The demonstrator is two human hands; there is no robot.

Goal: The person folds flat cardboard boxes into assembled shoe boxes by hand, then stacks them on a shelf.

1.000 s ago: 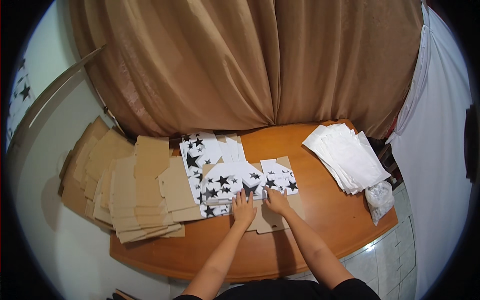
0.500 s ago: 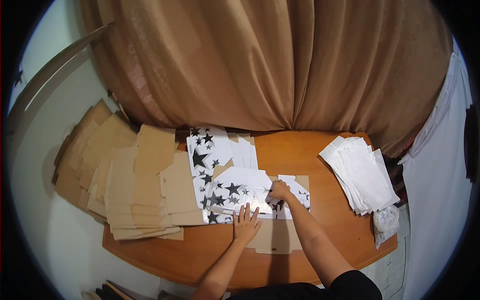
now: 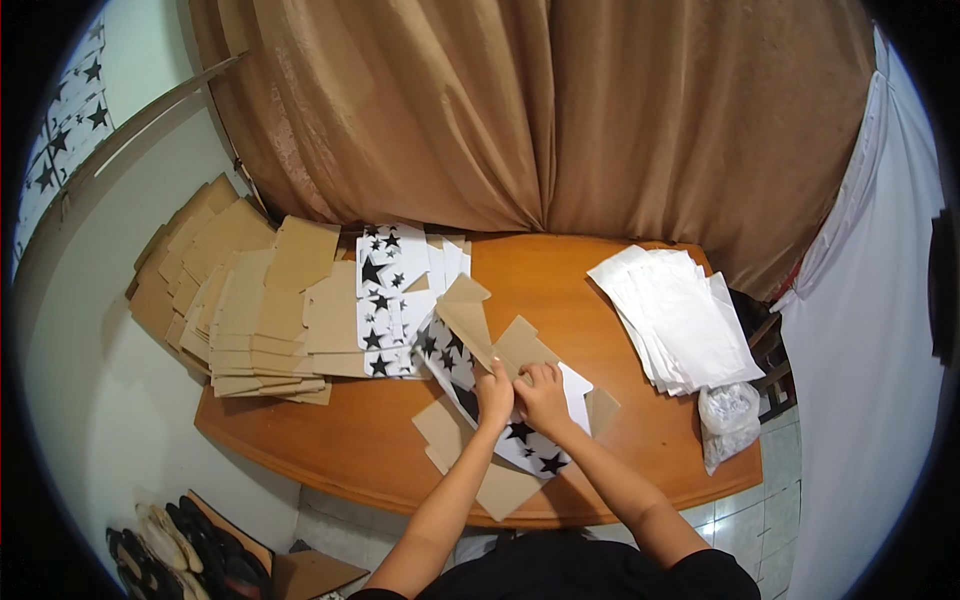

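A flat cardboard box blank (image 3: 522, 443), white with black stars on one side and plain brown on the other, sits turned at an angle at the table's front middle. Its brown flaps (image 3: 463, 312) stand raised. My left hand (image 3: 493, 396) is closed on the blank's edge at a fold. Right beside it, my right hand (image 3: 542, 398) has bent fingers gripping a brown flap. The undersides of both grips are hidden. Beneath the blank, more brown cardboard (image 3: 505, 493) shows toward the table's front edge.
Overlapping brown cardboard sheets (image 3: 240, 300) fill the left side, with star-printed blanks (image 3: 378, 300) beside them. White paper-like packets (image 3: 680, 320) and a clear plastic bag (image 3: 730, 425) lie right. A brown curtain (image 3: 420, 120) hangs behind the wooden table (image 3: 540, 275). Shoes (image 3: 180, 550) stand lower left.
The star-printed blank has been turned askew and its brown flaps lifted. My left hand, flat before, is now closed on it, close beside my right. The whole view has shifted.
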